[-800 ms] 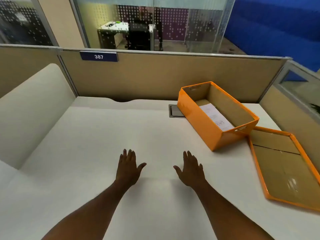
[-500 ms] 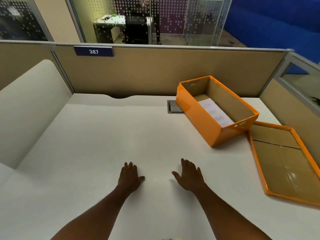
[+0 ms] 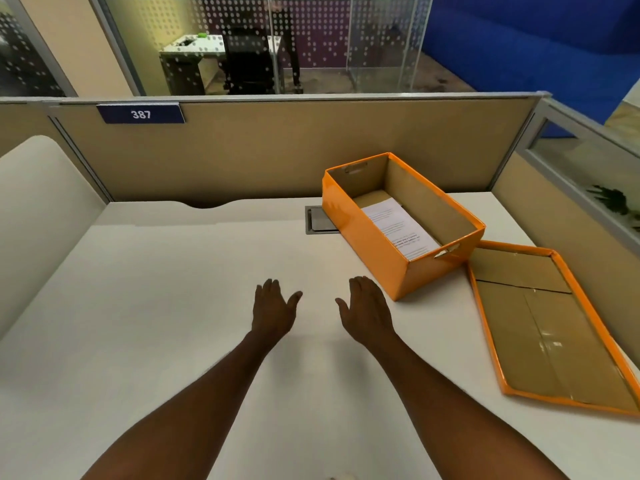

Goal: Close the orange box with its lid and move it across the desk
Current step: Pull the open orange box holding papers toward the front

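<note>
An orange box stands uncovered on the right half of the white desk, with a printed sheet lying inside. Its orange lid lies upside down on the desk just right of the box, brown cardboard inside facing up. My left hand and my right hand hover palm down over the desk's middle, fingers spread, holding nothing. The right hand is a short way left of the box's near corner, not touching it.
A grey cable hatch is set into the desk behind the box's left side. Beige partition walls close the back and right; a curved white panel stands at the left. The white desk stretches left of my hands.
Both hands have risen off the desk and reached further forward; the right hand is nearer the box. Box and lid have not moved on the desk.
</note>
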`<state>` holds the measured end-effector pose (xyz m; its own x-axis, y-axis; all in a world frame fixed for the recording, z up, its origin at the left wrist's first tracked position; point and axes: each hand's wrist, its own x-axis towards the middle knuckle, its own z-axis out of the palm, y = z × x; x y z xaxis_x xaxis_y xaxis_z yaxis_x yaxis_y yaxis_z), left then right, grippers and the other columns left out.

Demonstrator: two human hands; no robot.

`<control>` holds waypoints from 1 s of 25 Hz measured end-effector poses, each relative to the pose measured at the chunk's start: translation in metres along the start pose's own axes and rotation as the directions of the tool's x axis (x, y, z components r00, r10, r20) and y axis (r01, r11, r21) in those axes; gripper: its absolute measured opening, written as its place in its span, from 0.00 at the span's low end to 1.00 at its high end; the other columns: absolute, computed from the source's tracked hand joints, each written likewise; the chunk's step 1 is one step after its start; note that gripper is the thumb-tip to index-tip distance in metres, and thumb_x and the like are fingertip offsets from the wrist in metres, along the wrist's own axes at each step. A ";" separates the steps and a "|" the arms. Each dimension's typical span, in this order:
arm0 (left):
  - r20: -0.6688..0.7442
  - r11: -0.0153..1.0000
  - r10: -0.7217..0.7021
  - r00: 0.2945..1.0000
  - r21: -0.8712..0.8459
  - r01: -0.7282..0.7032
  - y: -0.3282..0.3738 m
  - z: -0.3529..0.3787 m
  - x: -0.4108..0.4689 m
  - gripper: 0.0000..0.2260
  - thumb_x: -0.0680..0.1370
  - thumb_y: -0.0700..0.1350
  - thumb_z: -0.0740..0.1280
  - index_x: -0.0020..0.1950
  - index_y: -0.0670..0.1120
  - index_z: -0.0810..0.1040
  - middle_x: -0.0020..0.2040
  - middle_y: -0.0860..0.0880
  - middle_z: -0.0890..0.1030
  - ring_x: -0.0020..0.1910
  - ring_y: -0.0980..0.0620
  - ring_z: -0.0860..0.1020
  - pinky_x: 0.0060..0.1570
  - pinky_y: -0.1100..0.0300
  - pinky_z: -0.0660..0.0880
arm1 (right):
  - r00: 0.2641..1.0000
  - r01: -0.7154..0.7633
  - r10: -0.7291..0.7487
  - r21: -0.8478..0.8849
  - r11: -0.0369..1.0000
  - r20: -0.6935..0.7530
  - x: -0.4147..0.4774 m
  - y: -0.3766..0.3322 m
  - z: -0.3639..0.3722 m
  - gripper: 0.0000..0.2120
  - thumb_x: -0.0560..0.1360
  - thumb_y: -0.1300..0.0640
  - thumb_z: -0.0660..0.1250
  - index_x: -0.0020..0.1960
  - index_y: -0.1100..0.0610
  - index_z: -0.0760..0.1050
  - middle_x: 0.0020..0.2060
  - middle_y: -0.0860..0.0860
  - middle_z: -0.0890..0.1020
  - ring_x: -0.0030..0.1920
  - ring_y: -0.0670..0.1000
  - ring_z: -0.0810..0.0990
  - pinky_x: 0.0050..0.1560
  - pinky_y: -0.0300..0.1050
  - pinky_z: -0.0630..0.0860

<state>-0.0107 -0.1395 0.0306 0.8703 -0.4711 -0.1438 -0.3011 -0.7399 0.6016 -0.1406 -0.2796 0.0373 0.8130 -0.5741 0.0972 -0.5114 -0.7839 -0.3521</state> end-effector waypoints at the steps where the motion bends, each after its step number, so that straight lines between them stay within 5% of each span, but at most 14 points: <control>1: -0.018 1.000 0.011 1.000 -0.025 -0.011 0.016 0.000 0.007 0.31 0.78 0.56 0.60 0.73 0.36 0.61 0.75 0.37 0.62 0.76 0.39 0.56 0.74 0.49 0.54 | 0.999 0.006 -0.006 -0.002 1.000 -0.038 0.010 0.002 -0.008 0.25 0.77 0.49 0.60 0.67 0.64 0.67 0.66 0.61 0.72 0.69 0.60 0.67 0.72 0.52 0.59; 8: -0.080 0.965 -0.023 0.997 -0.263 0.001 0.124 -0.004 0.052 0.29 0.78 0.57 0.60 0.71 0.36 0.65 0.71 0.38 0.69 0.71 0.41 0.67 0.68 0.51 0.64 | 0.961 -0.010 0.005 -0.017 1.000 -0.277 0.098 0.038 -0.068 0.22 0.76 0.50 0.62 0.65 0.63 0.68 0.64 0.61 0.73 0.65 0.60 0.70 0.67 0.53 0.66; 12: 0.001 0.939 -0.070 0.998 -0.338 0.066 0.162 0.002 0.078 0.27 0.78 0.59 0.58 0.62 0.36 0.73 0.61 0.38 0.77 0.57 0.43 0.76 0.50 0.54 0.71 | 0.939 -0.049 0.033 -0.037 0.998 -0.342 0.149 0.071 -0.097 0.22 0.76 0.49 0.62 0.63 0.62 0.69 0.61 0.60 0.75 0.62 0.59 0.73 0.63 0.53 0.70; 18: 0.159 0.850 -0.227 0.961 -0.449 0.275 0.206 0.018 0.123 0.31 0.78 0.62 0.55 0.66 0.37 0.69 0.62 0.37 0.76 0.59 0.38 0.76 0.51 0.47 0.77 | 0.937 -0.161 0.136 -0.051 0.986 -0.321 0.222 0.133 -0.121 0.23 0.74 0.50 0.66 0.63 0.62 0.67 0.61 0.61 0.75 0.62 0.61 0.73 0.61 0.55 0.71; 25: 0.265 0.863 -0.277 0.923 -0.353 0.361 0.221 0.051 0.157 0.31 0.78 0.62 0.55 0.70 0.39 0.65 0.66 0.37 0.73 0.62 0.34 0.74 0.53 0.39 0.77 | 0.937 -0.246 0.227 -0.041 0.968 -0.265 0.271 0.188 -0.121 0.22 0.73 0.52 0.66 0.63 0.62 0.68 0.62 0.62 0.74 0.63 0.63 0.72 0.64 0.59 0.68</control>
<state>0.0392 -0.4016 0.1012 0.7838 -0.3571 -0.5081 0.1916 -0.6392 0.7448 -0.0497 -0.6111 0.1098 0.5720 -0.7787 0.2578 -0.7067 -0.6274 -0.3271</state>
